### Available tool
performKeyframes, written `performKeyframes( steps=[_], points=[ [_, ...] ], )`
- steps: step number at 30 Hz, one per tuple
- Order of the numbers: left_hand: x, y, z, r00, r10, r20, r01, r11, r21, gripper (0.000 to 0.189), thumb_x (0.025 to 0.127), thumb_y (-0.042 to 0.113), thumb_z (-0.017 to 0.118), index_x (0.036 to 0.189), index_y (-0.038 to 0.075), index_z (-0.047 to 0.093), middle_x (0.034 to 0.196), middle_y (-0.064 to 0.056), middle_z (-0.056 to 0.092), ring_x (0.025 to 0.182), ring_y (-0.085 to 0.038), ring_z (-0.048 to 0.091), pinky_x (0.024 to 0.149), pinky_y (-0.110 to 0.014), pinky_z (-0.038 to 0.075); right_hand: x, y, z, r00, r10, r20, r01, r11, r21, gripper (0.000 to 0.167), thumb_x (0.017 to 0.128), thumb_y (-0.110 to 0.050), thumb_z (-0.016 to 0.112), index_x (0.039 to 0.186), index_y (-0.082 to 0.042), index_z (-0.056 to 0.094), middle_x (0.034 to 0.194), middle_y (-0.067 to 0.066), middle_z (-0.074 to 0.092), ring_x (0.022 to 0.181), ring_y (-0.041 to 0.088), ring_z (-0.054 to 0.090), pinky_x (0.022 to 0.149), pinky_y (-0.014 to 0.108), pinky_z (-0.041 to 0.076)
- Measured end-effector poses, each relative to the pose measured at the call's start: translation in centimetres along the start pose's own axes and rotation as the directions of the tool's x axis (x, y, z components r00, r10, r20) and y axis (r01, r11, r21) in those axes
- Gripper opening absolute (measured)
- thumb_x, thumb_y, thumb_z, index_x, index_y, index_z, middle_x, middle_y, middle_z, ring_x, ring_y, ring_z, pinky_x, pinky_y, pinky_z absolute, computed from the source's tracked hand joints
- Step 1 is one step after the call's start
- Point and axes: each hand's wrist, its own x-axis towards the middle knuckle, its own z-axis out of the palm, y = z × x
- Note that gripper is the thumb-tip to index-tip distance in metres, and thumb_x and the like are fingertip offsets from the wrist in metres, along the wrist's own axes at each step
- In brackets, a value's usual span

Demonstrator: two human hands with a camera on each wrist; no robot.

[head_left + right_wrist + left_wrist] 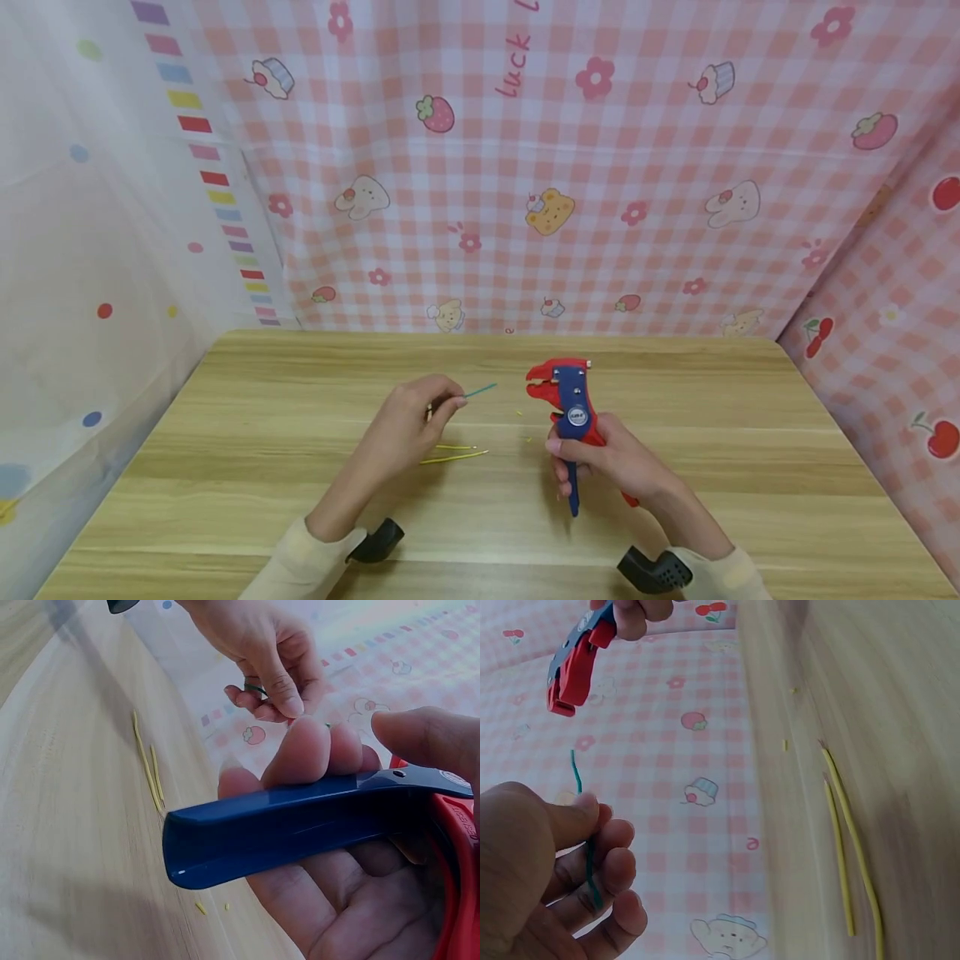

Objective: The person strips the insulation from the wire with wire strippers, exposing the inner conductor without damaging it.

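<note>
Between thumb and forefinger my left hand [416, 418] pinches a short green wire [481, 389]; one end sticks out to the right, and in the left wrist view the rest runs down across the fingers. My right hand [603, 454] holds a red and blue wire stripper [576, 392] by its handles, with the notched jaws raised and facing left. A gap separates the wire's free end from the jaws. Two yellow wires [859, 851] with bare strands at one end lie on the table below my left hand.
Small yellow insulation scraps [200, 908] lie on the wooden table [247, 392] between the hands. A pink checked cloth [480, 167] hangs behind the table. Black wrist cameras [378, 542] are strapped at both sleeves.
</note>
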Motion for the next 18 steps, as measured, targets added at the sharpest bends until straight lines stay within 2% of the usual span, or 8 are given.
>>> performKeyframes(
  steps=[7, 13, 18],
  points=[
    [0.1, 0.8, -0.2, 0.999, 0.047, -0.021, -0.047, 0.998, -0.037, 0.007, 0.098, 0.007, 0.068, 0.101, 0.011, 0.073, 0.075, 0.006, 0.056, 0.062, -0.003, 0.044, 0.053, -0.018, 0.041, 0.0, 0.0, 0.3, 0.999, -0.016, 0.036, 0.016, 1.000, -0.011, 0.015, 0.105, -0.016, 0.058, 0.104, -0.001, 0.059, 0.081, 0.001, 0.066, 0.072, 0.014, 0.069, 0.076, 0.039, 0.062],
    [0.1, 1.4, -0.4, 0.998, 0.054, -0.043, -0.057, 0.996, -0.067, 0.008, 0.097, 0.005, 0.068, 0.098, 0.012, 0.072, 0.076, 0.006, 0.059, 0.060, -0.002, 0.045, 0.052, -0.018, 0.042, 0.1, 0.0, 0.5, 0.997, -0.041, 0.062, 0.041, 0.999, 0.000, 0.023, 0.105, -0.013, 0.056, 0.104, 0.010, 0.055, 0.081, 0.001, 0.066, 0.071, 0.014, 0.069, 0.074, 0.040, 0.063],
    [0.0, 1.8, -0.6, 0.996, 0.074, -0.057, -0.078, 0.995, -0.061, 0.006, 0.096, 0.007, 0.069, 0.097, 0.012, 0.071, 0.078, 0.006, 0.061, 0.061, -0.002, 0.045, 0.053, -0.018, 0.043, 0.1, -0.1, 0.7, 0.995, -0.050, 0.089, 0.048, 0.999, 0.025, 0.022, 0.105, -0.012, 0.055, 0.105, 0.010, 0.054, 0.081, 0.001, 0.066, 0.071, 0.014, 0.069, 0.075, 0.042, 0.063]
  ],
)
